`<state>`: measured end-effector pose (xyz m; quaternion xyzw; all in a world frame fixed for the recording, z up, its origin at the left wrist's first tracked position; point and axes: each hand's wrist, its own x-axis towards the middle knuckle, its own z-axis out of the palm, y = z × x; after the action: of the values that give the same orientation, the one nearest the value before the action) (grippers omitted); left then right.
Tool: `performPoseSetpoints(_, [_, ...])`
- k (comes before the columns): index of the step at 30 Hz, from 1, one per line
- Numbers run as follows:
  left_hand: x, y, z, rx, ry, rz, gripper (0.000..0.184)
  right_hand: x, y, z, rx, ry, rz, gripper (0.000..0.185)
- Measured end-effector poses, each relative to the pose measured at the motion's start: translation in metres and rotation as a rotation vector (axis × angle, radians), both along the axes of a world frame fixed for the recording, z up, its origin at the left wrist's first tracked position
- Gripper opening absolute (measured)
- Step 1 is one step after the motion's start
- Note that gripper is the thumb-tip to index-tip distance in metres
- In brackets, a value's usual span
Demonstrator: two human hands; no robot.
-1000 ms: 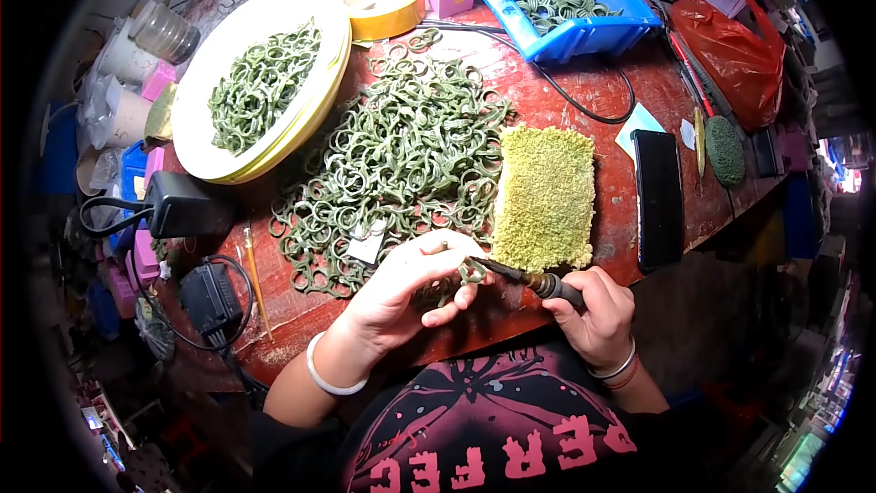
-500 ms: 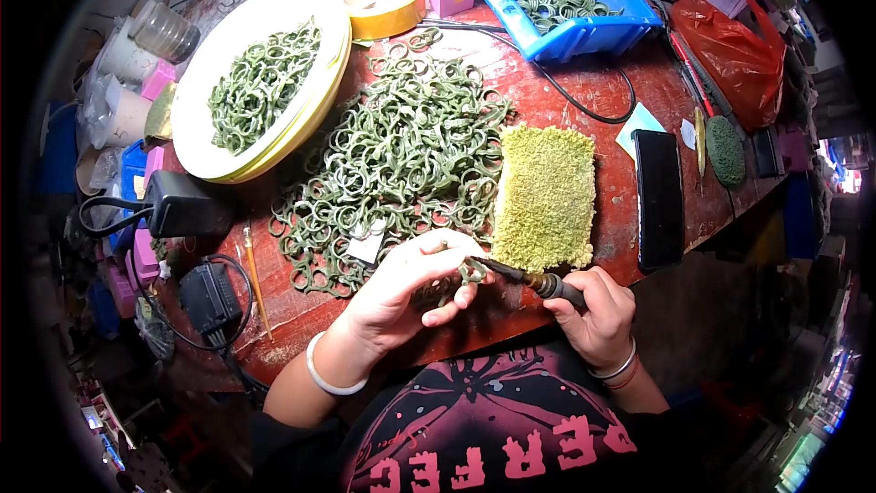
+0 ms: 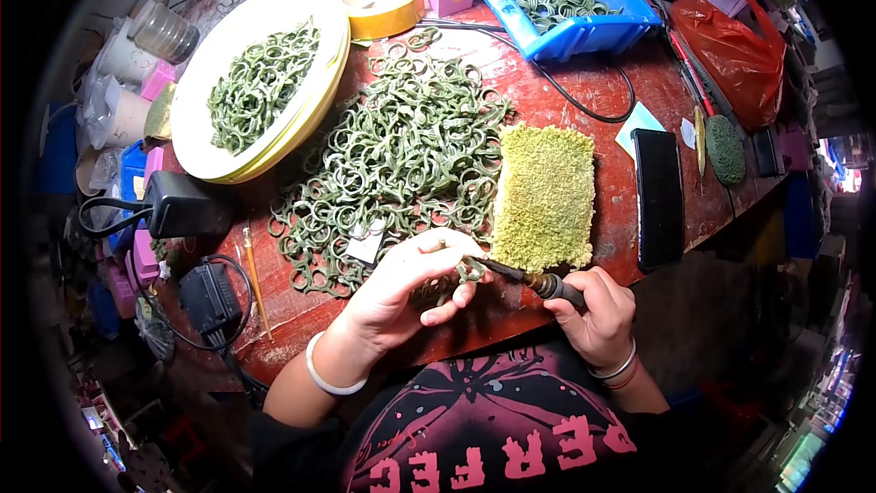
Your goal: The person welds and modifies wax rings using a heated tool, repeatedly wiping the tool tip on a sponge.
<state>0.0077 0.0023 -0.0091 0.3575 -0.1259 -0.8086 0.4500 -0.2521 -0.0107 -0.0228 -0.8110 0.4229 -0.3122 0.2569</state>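
Observation:
Near the table's front edge my left hand (image 3: 406, 283) is closed, pinching a small green ring (image 3: 471, 270) between thumb and fingers. More green shows under its curled fingers, partly hidden. My right hand (image 3: 598, 309) is wrapped round the dark handle of a tool like a soldering iron (image 3: 550, 287). The tool's dark, narrow tip points left and meets or nearly meets the ring; I cannot tell which. Just beyond the tool lies a yellow-green, rough-textured sponge pad (image 3: 545, 198). A wide heap of green rings (image 3: 401, 141) spreads behind my left hand, with a small white tag on it.
A white round tray (image 3: 196, 128) of green rings stands at the left. At the back are yellow tape (image 3: 383, 18) and a blue bin (image 3: 584, 35) of rings. A phone (image 3: 659, 201) lies right of the pad. Black adapters (image 3: 210, 301) and cables occupy the left side.

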Motion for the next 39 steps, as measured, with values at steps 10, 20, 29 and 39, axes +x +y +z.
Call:
performPoseSetpoints(10, [0.002, 0.001, -0.003, -0.027, 0.015, -0.040, 0.030, 0.001, 0.000, 0.000, 0.007, -0.024, -0.001, 0.030])
performPoseSetpoints(20, [0.003, 0.005, -0.009, -0.084, -0.064, -0.094, 0.021, 0.038, -0.002, 0.029, 0.238, -0.333, 0.086, 0.036])
performPoseSetpoints(29, [-0.001, 0.003, -0.003, -0.092, -0.078, -0.072, 0.022, 0.046, -0.007, 0.032, -0.075, -0.233, 0.171, 0.038])
performPoseSetpoints(39, [0.005, 0.002, 0.001, -0.058, -0.199, -0.212, 0.025, 0.042, -0.004, 0.034, -0.229, -0.080, 0.259, 0.035])
